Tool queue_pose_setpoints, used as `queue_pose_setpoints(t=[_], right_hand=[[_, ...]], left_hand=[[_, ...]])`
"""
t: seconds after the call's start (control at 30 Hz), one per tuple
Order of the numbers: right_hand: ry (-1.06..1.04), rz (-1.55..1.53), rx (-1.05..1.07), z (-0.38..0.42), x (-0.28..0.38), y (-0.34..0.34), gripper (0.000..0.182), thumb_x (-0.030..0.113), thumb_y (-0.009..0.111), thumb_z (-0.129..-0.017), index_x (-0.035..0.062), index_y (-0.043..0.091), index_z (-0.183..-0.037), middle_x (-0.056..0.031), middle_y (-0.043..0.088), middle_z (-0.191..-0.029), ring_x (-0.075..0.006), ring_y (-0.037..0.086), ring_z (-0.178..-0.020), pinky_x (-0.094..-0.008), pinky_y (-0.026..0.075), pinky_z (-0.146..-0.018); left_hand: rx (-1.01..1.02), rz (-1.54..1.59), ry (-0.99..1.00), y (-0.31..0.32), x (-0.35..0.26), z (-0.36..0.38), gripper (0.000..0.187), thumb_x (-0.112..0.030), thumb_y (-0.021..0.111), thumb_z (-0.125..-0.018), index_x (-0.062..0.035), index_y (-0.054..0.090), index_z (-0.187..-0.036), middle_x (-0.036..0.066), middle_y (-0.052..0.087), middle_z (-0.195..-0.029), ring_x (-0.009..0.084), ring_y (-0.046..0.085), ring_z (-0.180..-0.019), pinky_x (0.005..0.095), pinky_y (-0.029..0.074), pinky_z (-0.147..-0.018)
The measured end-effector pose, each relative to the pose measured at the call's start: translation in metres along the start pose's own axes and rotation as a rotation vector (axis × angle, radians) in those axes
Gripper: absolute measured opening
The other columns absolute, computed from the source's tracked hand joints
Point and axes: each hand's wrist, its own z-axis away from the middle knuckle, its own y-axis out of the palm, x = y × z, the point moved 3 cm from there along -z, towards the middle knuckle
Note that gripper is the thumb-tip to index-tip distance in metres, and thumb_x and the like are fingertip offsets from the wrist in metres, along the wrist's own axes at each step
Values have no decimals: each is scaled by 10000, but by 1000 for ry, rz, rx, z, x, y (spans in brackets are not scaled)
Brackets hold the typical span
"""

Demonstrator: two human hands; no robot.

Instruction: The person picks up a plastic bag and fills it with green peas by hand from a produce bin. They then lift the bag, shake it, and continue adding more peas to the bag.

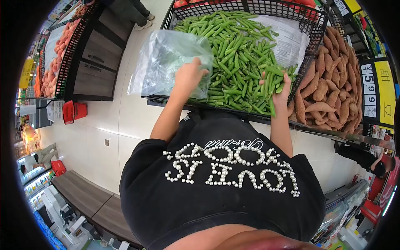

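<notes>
My left hand (191,78) is closed on a clear plastic bag (160,62), which spreads out over the left side of a black crate (246,7). My right hand (284,88) holds a small bunch of green pea pods (275,77) at the crate's right side, with the fingers curled round them. Loose pea pods (233,58) fill much of the crate, lying partly on printed paper (287,35). Whether the bag contains anything is hard to make out.
Sweet potatoes (327,87) are heaped to the right, beside a yellow price sign (384,91). A dark produce stand (98,54) stands at left, with a red basket (75,111) on the floor near it. Another person's legs (129,12) show at the top.
</notes>
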Motion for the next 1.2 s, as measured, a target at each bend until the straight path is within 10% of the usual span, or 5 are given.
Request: queue_pose_setpoints(t=[0.27,0.77,0.93,1.2], right_hand=[[63,-63,4,11,-3,-6,526,476,471,-938,19,540,-1189,-211,632,-1045,-320,657,-941,-447,587,-628],[554,-553,555,0,-48,110,416,502,524,-923,184,609,-1177,-118,568,-1241,-331,543,-1023,-395,478,-738],[623,-599,514,-21,-108,117,442,520,441,-940,172,618,-1147,-70,619,-1165,-256,574,-1002,-382,480,-708],[570,-287,494,-67,-172,115,389,403,475,-968,67,615,-1103,-108,660,-1070,-261,640,-994,-452,525,-874]], left_hand=[[-437,258,-94,-60,-7,-1,125,-185,635,-915,-70,594,-943,139,549,-568,333,556,-505,408,407,-495],[-172,560,48,-23,-61,1,84,-112,591,-935,-52,559,-985,111,489,-532,247,474,-446,382,366,-456],[-133,1059,-136,-26,-72,5,82,-105,563,-957,-39,556,-1006,60,495,-561,98,442,-502,310,372,-458],[-199,799,-13,-35,-67,5,102,-119,571,-943,-33,580,-996,101,588,-692,109,511,-565,292,452,-550]])
